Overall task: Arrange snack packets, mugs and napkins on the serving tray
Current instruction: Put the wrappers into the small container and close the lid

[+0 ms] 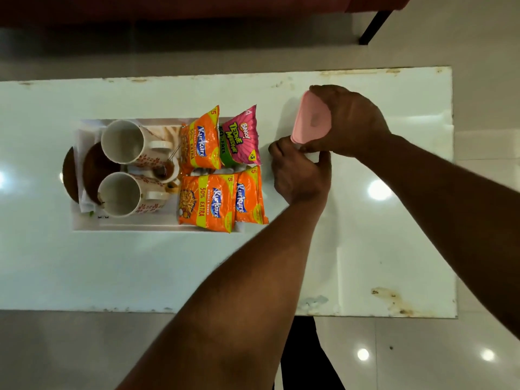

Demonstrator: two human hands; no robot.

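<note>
Mugs (122, 142) and packets (206, 204) sit on the tray (126, 224); napkins remain.
Your right hand (349, 119) grips the pink holder (311, 121) beside it, while your left hand (298, 173) pinches what may be a napkin (309, 156).

Right hand (349, 122) gripping pink holder (309, 119), left hand (298, 173) pinching its lower end, tray (135, 222) nearby

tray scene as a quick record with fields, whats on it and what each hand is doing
tray: white, on table
mugs: two, at tray's left
orange packets: three, at tray's right
pink packet: one, far right corner
right hand: grips holder, pink, right of tray
left hand: pinches holder's lower end
</note>
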